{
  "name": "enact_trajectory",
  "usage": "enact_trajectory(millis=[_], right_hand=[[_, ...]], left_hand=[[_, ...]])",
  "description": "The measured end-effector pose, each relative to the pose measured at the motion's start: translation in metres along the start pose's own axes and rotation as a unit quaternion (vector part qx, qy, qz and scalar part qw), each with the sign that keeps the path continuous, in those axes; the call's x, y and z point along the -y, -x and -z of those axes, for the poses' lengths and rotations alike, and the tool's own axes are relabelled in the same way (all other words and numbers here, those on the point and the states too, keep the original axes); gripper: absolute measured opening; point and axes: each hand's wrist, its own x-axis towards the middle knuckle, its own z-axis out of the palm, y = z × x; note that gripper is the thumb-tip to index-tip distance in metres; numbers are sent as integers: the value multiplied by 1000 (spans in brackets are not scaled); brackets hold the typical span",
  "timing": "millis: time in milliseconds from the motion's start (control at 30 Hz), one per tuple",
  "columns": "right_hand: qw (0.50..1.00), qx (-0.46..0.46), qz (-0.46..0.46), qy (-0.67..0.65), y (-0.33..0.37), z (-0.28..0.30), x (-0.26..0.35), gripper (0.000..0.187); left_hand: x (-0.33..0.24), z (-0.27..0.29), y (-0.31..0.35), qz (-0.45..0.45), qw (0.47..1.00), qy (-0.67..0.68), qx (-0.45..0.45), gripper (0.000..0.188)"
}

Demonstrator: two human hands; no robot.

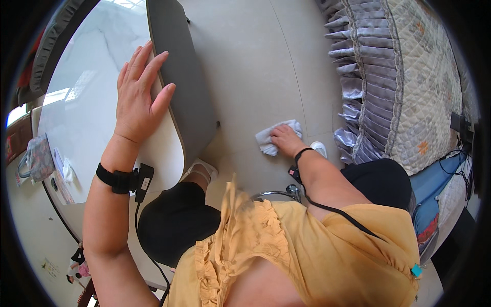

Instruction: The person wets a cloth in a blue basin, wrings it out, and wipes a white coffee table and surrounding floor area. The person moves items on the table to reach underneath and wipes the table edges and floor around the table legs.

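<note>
— Pale tiled floor [245, 66], white table [76, 133], ruffled quilt [424, 77]. Your hands?
— My left hand [137, 105] is spread, palm down, at the table's edge; my right hand [286, 139] grips the white cloth [264, 139], between table and quilt.

The cloth [265, 141] is white, soft and crumpled, gathered in the right hand [285, 137], its loose edges spreading to the left and the far side. It sits right of the bench [89, 133], over the pale floor [245, 77]; whether it touches the floor is unclear. The bench, at left, has a glossy white top with grey veining, a rounded near-right corner and a dark grey panel along its right side.
</note>
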Motion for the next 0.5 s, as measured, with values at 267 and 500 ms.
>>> enact_trajectory(millis=[267, 500], right_hand=[[668, -405, -625, -15, -28, 57, -139, 65], [787, -194, -525, -259, -178, 86, -108, 39]], left_hand=[[-8, 11, -5, 19, 999, -7, 33, 61], [-9, 16, -10, 27, 999, 0, 42, 61]])
